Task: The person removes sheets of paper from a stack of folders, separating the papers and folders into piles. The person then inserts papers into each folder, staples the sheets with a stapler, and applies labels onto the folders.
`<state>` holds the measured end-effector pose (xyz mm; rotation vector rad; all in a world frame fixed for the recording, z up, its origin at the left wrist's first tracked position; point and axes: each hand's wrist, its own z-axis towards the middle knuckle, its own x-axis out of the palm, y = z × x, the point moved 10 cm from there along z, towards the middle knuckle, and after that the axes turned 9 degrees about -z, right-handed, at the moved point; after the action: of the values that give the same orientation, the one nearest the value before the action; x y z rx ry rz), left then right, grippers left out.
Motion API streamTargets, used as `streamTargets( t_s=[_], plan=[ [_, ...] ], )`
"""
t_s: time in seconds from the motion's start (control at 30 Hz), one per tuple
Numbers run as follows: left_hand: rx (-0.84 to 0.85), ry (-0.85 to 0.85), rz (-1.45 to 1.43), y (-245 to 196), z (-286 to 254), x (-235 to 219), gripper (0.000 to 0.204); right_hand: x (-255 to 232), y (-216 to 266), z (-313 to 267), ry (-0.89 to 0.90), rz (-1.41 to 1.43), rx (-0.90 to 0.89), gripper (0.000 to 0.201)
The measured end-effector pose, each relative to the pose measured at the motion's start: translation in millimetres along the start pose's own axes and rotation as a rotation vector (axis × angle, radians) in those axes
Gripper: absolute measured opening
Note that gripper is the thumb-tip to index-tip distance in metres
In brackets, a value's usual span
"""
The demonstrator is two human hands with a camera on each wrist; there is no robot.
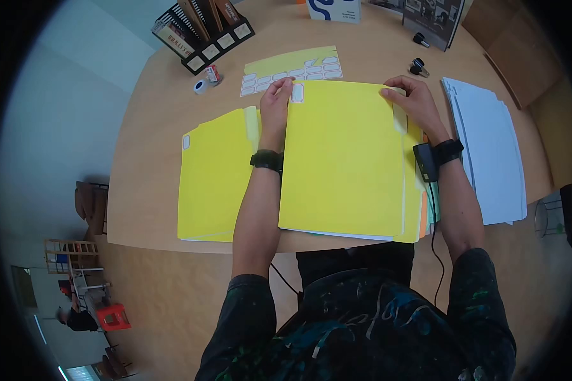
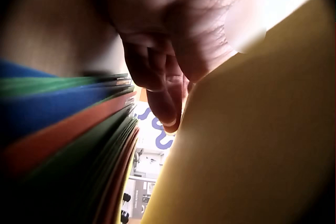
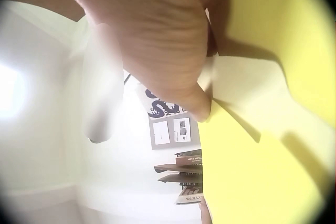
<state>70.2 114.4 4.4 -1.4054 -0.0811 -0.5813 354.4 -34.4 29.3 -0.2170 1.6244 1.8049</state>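
Note:
A yellow file folder (image 1: pixel 343 159) with a blank red-bordered label (image 1: pixel 297 93) at its top left corner stands over other coloured folders near the table's front. My left hand (image 1: pixel 275 106) pinches its top left corner beside the label. At the top right corner, my right hand (image 1: pixel 418 103) grips the folder with the thumb in front and the fingers behind. The right wrist view shows that thumb (image 3: pixel 198 106) against the yellow sheet. Left of my forearm lies another yellow folder pile (image 1: pixel 213 181), labelled at its upper left corner. Behind the held folder is a label sheet (image 1: pixel 292 71).
A pile of white paper (image 1: pixel 489 152) lies on the right. Binder clips (image 1: pixel 418 67) sit near a standing book (image 1: pixel 432 22). At the back left are a black book organizer (image 1: pixel 219 51), a tape roll (image 1: pixel 201 86) and a small box (image 1: pixel 213 75).

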Motion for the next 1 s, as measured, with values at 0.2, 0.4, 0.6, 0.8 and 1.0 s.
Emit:
streamTargets(
  t_s=[0.2, 0.4, 0.6, 0.8, 1.0],
  plan=[
    [-0.196, 0.176, 0.017, 2.6, -15.8, 24.3, 0.034, 0.9, -13.0, 7.6, -0.03, 0.143, -0.002, 0.026],
    [-0.265, 0.327, 0.404, -35.1, -23.5, 47.5, 0.036, 1.0, -17.4, 8.3, -0.038, 0.15, 0.033, 0.028],
    [-0.104, 0.187, 0.515, -157.1, -27.1, 32.2, 0.039, -3.5, -31.4, 13.6, -0.093, 0.394, 0.052, 0.034],
    [0.0, -0.367, 0.604, -258.6, 3.7, -170.4, 0.042, -1.5, -18.1, 9.5, -0.047, 0.17, 0.016, 0.033],
    [-0.227, -0.359, 0.821, -175.8, -20.6, -281.6, 0.051, 3.6, -18.3, 11.1, -0.011, 0.099, -0.002, 0.03]
  ],
)
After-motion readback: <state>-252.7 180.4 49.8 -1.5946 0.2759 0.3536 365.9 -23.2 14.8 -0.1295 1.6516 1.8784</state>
